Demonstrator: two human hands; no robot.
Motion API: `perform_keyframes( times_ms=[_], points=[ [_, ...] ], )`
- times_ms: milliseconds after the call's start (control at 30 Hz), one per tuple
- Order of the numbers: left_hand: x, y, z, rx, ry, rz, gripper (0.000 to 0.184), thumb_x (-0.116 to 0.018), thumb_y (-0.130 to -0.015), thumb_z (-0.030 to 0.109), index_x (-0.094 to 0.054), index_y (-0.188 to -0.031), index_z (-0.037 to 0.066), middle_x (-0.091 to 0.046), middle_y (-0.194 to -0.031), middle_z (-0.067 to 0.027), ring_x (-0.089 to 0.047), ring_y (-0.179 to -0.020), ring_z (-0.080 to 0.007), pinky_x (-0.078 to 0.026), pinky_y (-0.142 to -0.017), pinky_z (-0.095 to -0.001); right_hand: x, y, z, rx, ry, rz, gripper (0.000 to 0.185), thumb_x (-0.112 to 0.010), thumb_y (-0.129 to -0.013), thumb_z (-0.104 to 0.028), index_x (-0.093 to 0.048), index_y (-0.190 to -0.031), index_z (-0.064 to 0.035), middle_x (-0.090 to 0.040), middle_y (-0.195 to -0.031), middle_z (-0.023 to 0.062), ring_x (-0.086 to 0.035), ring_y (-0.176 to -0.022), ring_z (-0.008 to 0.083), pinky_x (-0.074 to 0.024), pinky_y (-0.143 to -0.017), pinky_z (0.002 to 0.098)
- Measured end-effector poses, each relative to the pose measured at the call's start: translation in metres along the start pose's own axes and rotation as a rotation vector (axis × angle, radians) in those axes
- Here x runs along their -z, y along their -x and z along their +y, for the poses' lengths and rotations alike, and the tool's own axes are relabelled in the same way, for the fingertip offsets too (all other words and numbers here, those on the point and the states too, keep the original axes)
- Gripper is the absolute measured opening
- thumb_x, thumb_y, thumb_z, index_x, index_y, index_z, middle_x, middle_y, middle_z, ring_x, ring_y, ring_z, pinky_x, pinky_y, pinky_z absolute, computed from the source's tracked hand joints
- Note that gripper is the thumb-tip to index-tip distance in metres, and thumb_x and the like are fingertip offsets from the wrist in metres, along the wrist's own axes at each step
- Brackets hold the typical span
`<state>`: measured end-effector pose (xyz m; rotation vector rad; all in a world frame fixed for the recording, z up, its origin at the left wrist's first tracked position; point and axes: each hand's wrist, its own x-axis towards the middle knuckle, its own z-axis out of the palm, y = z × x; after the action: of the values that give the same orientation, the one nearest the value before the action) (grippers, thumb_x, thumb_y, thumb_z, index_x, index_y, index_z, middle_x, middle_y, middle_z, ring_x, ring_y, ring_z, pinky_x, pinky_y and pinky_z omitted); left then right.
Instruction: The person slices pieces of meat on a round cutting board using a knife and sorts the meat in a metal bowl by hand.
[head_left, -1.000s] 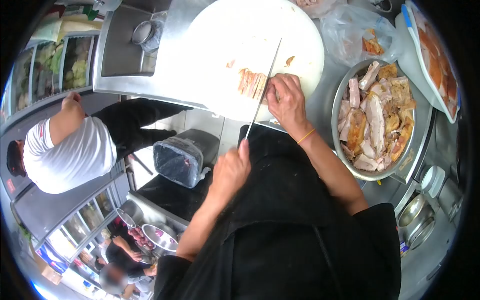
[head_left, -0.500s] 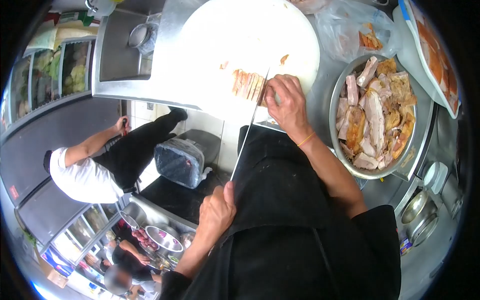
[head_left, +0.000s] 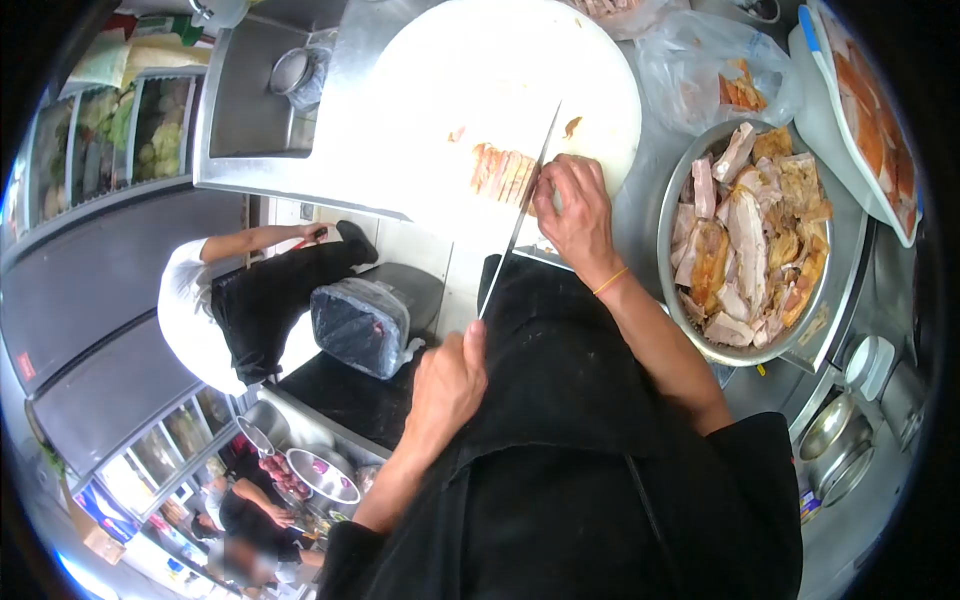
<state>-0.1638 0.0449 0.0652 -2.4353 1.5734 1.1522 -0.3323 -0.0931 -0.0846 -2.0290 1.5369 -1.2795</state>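
My left hand [head_left: 450, 380] is closed around the handle of a long knife [head_left: 522, 215], which stretches forward from my waist over a round white cutting board [head_left: 420, 110]. On the board lies a row of sliced roast pork [head_left: 500, 174], its slices standing close together. The blade rests along the right end of that row. Just right of the blade, my right hand [head_left: 575, 212] has its fingers curled and pressed on the end of the pork, mostly hiding that part. A few brown scraps [head_left: 572, 127] sit near the blade's tip.
To the right is a metal bowl [head_left: 672, 300] heaped with pork pieces; behind it are a plastic bag [head_left: 665, 60] and a white tray [head_left: 808, 75] of meat. A sink [head_left: 260, 90] stands at left, a lined bin [head_left: 355, 330] below, and a co-worker [head_left: 200, 310] nearby.
My left hand has pushed the knife forward, so its tip reaches farther over the board. My right hand stays at the pork. The co-worker at left has shifted right.
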Motion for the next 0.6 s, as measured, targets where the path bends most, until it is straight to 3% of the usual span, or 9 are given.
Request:
perform_keyframes(
  times_ms=[133,267,333,433,567,600],
  points=[
    [0.001,0.034,-0.021,0.057,-0.030,-0.023,0.055,-0.044,-0.109,0.041,-0.065,-0.084,-0.003,-0.064,-0.082,-0.0382,-0.062,-0.082,-0.0595,-0.048,-0.076,-0.0655,-0.002,-0.001,0.002,-0.015,-0.008,0.004,0.012,-0.065,-0.082,-0.001,-0.062,-0.094,0.0009,-0.063,-0.102,0.0168,-0.060,-0.100,0.0365,-0.0512,-0.090,0.0447],
    [-0.032,-0.007,-0.035,-0.065,-0.153,-0.042,0.055,-0.044,-0.109,0.042,-0.067,-0.088,-0.004,-0.066,-0.083,-0.0372,-0.063,-0.084,-0.0583,-0.050,-0.078,-0.0634,-0.006,-0.001,0.001,0.004,-0.015,0.017,0.010,-0.064,-0.083,0.000,-0.062,-0.093,0.0013,-0.063,-0.099,0.0163,-0.060,-0.098,0.0365,-0.0511,-0.089,0.0448],
    [-0.032,-0.041,-0.002,-0.144,-0.072,0.004,0.059,-0.044,-0.109,0.042,-0.068,-0.085,-0.006,-0.066,-0.085,-0.0382,-0.063,-0.087,-0.0586,-0.050,-0.082,-0.0628,-0.004,-0.002,0.001,0.007,-0.017,0.012,0.009,-0.063,-0.085,-0.001,-0.062,-0.093,0.0023,-0.063,-0.099,0.0163,-0.060,-0.097,0.0366,-0.0509,-0.090,0.0448],
    [-0.021,-0.066,0.021,-0.078,0.050,0.092,0.060,-0.044,-0.109,0.042,-0.067,-0.081,-0.007,-0.065,-0.085,-0.0387,-0.063,-0.087,-0.0592,-0.049,-0.082,-0.0629,0.004,0.000,0.003,0.036,-0.049,-0.018,0.010,-0.063,-0.087,-0.002,-0.064,-0.095,0.0030,-0.064,-0.100,0.0169,-0.061,-0.098,0.0365,-0.0508,-0.091,0.0446],
    [-0.007,-0.038,0.016,-0.070,0.097,0.079,0.060,-0.044,-0.109,0.041,-0.064,-0.081,-0.008,-0.063,-0.083,-0.0398,-0.062,-0.088,-0.0595,-0.047,-0.080,-0.0641,0.009,0.006,0.004,0.023,-0.023,-0.007,0.014,-0.066,-0.086,-0.003,-0.064,-0.099,0.0029,-0.065,-0.102,0.0178,-0.061,-0.101,0.0371,-0.0506,-0.093,0.0444],
    [-0.007,-0.030,0.011,-0.046,0.039,0.034,0.064,-0.035,-0.111,0.045,-0.065,-0.089,-0.008,-0.064,-0.082,-0.0355,-0.061,-0.090,-0.0572,-0.048,-0.077,-0.0557,0.009,0.008,0.004,0.021,-0.024,-0.011,0.015,-0.067,-0.085,-0.003,-0.064,-0.099,0.0029,-0.065,-0.103,0.0176,-0.061,-0.101,0.0371,-0.0507,-0.094,0.0445]
  ],
)
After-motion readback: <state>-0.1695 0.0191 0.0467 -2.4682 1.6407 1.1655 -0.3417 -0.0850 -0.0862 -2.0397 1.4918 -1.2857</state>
